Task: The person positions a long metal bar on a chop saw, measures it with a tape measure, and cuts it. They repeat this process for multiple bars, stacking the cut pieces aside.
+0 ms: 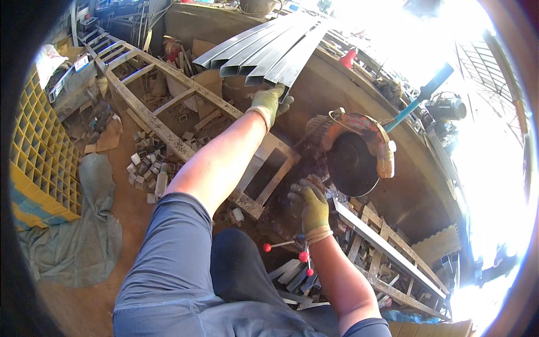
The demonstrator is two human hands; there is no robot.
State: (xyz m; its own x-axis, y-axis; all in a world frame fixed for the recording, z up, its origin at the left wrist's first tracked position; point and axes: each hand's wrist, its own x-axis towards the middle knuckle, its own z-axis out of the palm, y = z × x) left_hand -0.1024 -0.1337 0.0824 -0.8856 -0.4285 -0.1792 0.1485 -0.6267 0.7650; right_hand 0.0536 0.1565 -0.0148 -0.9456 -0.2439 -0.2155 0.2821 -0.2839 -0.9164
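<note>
My left hand (270,105), in a yellow-green work glove, reaches forward to the near end of a metal tube (287,73). Its fingers close on that end. The tube lies at the right side of a fanned row of rectangular metal tubes (247,53). Lower down, my right hand (312,208), gloved alike, hovers left of a cut-off saw's dark disc (352,164). Its fingers are loosely apart, with nothing visible in them. An orange-brown guard (368,126) curves over the disc. Just below the right hand is a spoked handle with red knobs (304,256).
A long metal frame (149,118) runs to the far left. Cut tube pieces (147,168) lie on the floor beside it. Stacked yellow tubes (45,151) and a grey-green cloth (95,224) are at left. Right are a teal lever (421,95), a motor (449,106) and long metal bars (387,247).
</note>
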